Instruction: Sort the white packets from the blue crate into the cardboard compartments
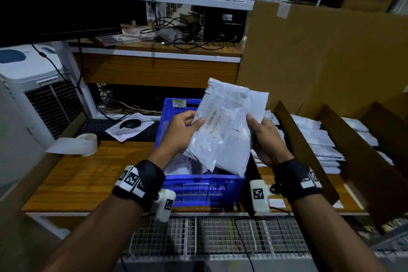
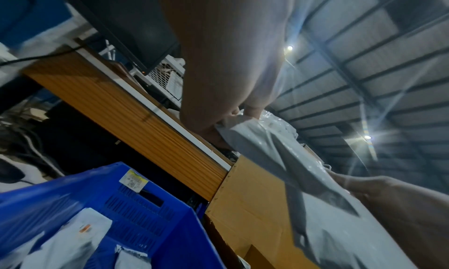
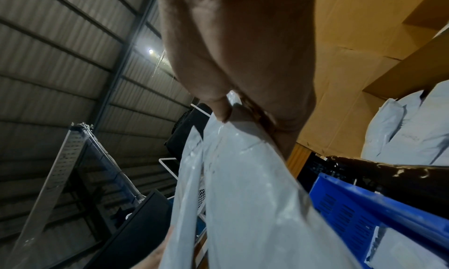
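From the head view, both hands grip a white packet [image 1: 225, 126] above the blue crate [image 1: 198, 187] on the worktop [image 1: 88, 174]: the left hand [image 1: 181, 132] pinches its left edge, the right hand [image 1: 265, 139] its right edge, beside the cardboard compartments [image 1: 295, 139]. The left wrist view shows more packets [image 2: 73, 240] inside the crate. The right wrist view shows the thumb [image 3: 222, 110] pressed onto the packet's edge.
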The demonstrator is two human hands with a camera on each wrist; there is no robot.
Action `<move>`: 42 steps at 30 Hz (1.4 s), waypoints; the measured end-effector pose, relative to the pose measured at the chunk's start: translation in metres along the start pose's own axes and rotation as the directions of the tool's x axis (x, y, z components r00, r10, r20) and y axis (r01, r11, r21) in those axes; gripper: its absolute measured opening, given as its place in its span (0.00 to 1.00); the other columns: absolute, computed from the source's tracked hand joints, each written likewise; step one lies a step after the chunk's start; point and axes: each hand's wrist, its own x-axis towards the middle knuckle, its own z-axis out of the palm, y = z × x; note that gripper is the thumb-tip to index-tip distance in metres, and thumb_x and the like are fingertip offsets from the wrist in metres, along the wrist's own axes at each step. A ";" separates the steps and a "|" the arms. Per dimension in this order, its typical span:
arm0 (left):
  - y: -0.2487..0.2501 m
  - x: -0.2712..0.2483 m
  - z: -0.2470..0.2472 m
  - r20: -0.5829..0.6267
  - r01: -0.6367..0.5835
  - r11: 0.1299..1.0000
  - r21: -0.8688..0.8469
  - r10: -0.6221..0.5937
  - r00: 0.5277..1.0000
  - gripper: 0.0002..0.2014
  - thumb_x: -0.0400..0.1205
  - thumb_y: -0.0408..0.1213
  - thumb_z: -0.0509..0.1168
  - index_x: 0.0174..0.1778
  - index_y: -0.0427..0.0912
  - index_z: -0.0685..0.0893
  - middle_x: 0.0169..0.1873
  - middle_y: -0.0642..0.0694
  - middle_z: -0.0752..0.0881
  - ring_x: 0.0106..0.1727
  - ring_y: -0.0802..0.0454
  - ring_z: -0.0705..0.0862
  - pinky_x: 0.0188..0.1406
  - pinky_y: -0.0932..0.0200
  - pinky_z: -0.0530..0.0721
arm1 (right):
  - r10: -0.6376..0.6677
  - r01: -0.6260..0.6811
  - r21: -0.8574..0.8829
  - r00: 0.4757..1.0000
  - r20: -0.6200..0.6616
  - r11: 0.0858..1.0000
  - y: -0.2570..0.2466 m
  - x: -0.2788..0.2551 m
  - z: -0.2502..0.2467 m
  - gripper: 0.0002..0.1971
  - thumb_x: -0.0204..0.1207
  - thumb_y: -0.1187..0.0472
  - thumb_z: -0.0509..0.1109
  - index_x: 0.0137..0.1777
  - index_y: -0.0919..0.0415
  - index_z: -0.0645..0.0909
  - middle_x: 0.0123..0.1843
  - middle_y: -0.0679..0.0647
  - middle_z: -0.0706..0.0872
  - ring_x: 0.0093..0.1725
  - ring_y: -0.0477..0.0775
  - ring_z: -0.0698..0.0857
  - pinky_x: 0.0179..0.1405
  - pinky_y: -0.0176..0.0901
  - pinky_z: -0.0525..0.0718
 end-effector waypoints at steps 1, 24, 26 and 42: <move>-0.001 0.001 -0.003 -0.035 0.013 0.999 -0.035 -0.015 0.999 0.08 0.89 0.35 0.72 0.62 0.38 0.90 0.55 0.43 0.95 0.57 0.44 0.94 0.60 0.41 0.92 | 0.009 -0.009 0.002 1.000 -0.004 1.000 0.000 0.000 -0.003 0.17 0.94 0.55 0.61 0.77 0.57 0.81 0.69 0.54 0.92 0.66 0.57 0.92 0.59 0.54 0.94; -0.006 -0.012 0.100 0.112 -0.032 0.998 0.061 0.025 0.993 0.07 0.89 0.37 0.71 0.61 0.41 0.89 0.55 0.49 0.95 0.56 0.53 0.94 0.54 0.52 0.91 | 0.096 -0.127 -0.085 0.948 -0.305 0.988 -0.014 -0.058 -0.159 0.19 0.94 0.48 0.60 0.75 0.57 0.81 0.67 0.57 0.92 0.63 0.58 0.93 0.54 0.55 0.93; -0.004 -0.010 0.132 0.128 -0.045 0.994 0.104 0.032 0.991 0.06 0.89 0.36 0.71 0.61 0.41 0.89 0.54 0.51 0.95 0.53 0.57 0.94 0.50 0.58 0.89 | 0.107 -0.156 -0.101 0.919 -0.380 0.983 -0.018 -0.060 -0.197 0.16 0.95 0.50 0.60 0.71 0.56 0.83 0.66 0.58 0.93 0.62 0.60 0.93 0.59 0.59 0.91; -0.022 0.054 0.368 -0.102 0.123 0.894 0.431 -0.087 0.991 0.05 0.87 0.46 0.73 0.58 0.52 0.89 0.52 0.51 0.93 0.52 0.50 0.92 0.50 0.53 0.88 | -0.078 -0.172 -0.669 0.942 -0.327 0.723 -0.043 0.069 -0.465 0.14 0.79 0.52 0.64 0.54 0.54 0.90 0.53 0.56 0.93 0.58 0.64 0.89 0.60 0.57 0.87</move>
